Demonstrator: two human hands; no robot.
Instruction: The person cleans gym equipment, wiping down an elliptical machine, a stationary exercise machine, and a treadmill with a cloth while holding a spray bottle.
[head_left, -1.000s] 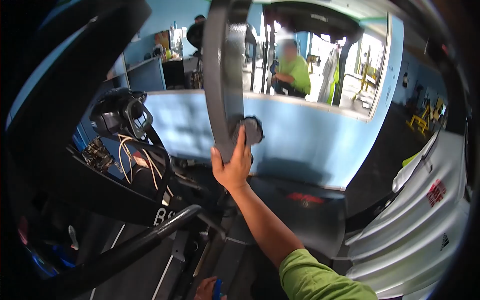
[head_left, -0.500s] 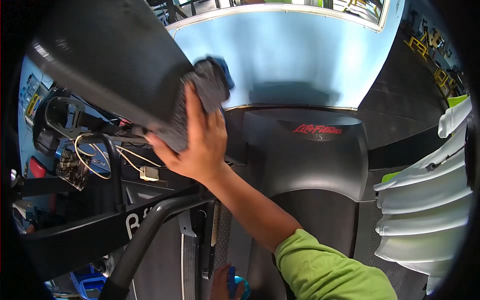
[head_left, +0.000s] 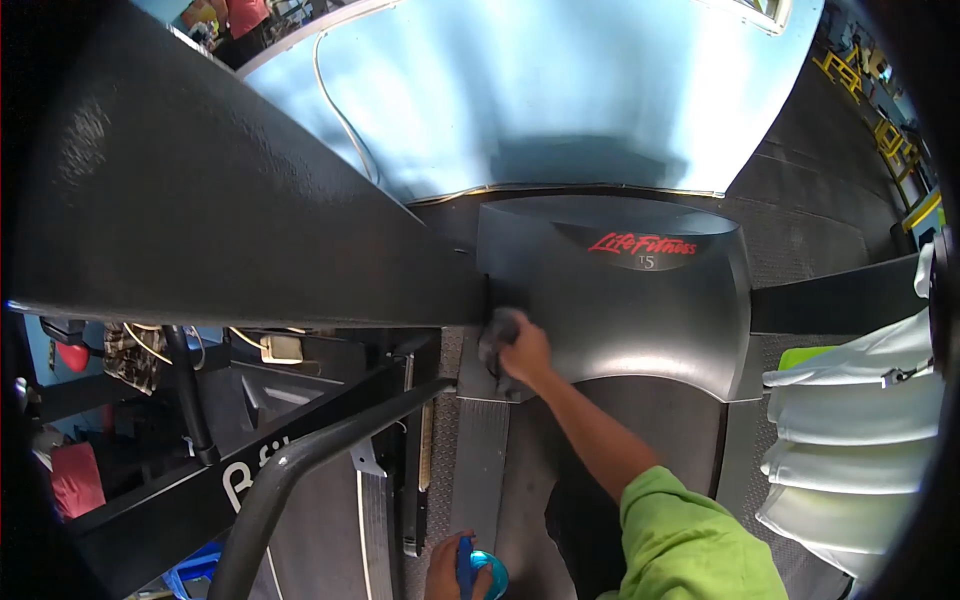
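Observation:
My right hand (head_left: 527,352) is closed on a dark grey cloth (head_left: 493,338). It presses the cloth to the left side of the black treadmill motor cover (head_left: 630,320), low down by the foot of the thick black upright (head_left: 300,240). The cover bears red "Life Fitness" lettering. At the bottom edge of the view, my left hand (head_left: 442,572) is wrapped round what looks like a spray bottle (head_left: 484,572), with a blue top and a teal body. Part of that hand and the bottle's lower part are cut off by the frame.
A curved black handrail (head_left: 300,450) crosses the lower left, beside another machine's frame. White cloth (head_left: 850,440) hangs at the right. A light blue wall (head_left: 560,100) stands behind the cover, with a cable along it. A white adapter box (head_left: 282,349) lies at left.
My right hand has moved down from the upright's side to the lower left of the motor cover, taking the cloth along. The view has shifted; my left hand still holds the bottle.

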